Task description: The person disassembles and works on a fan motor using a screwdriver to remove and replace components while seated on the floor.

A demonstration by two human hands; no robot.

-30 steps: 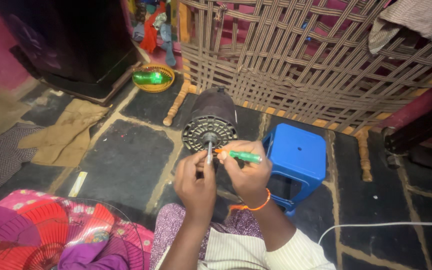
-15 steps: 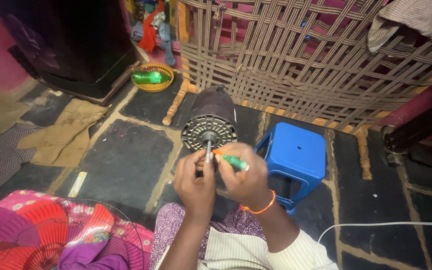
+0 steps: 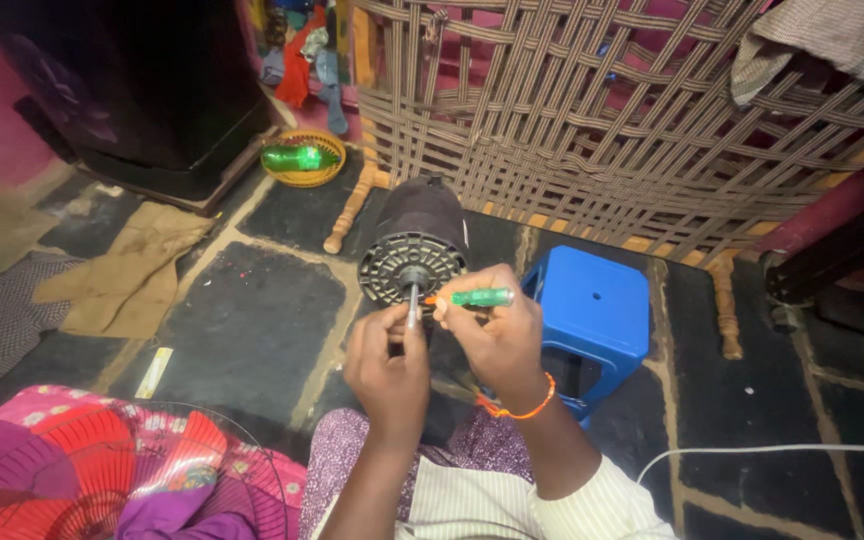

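Hands meet at the middle of the scene over a black fan motor (image 3: pixel 414 240) lying on the dark floor, its metal shaft (image 3: pixel 413 303) pointing near. Left hand (image 3: pixel 389 368) pinches the shaft tip with closed fingers. Right hand (image 3: pixel 497 335) grips a green-handled screwdriver (image 3: pixel 472 297), tip toward the shaft. Just right stands a blue plastic stool (image 3: pixel 592 310).

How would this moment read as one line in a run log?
left hand: grips motor shaft | right hand: holds green screwdriver by shaft | fan motor: black, on lap | blue stool: right
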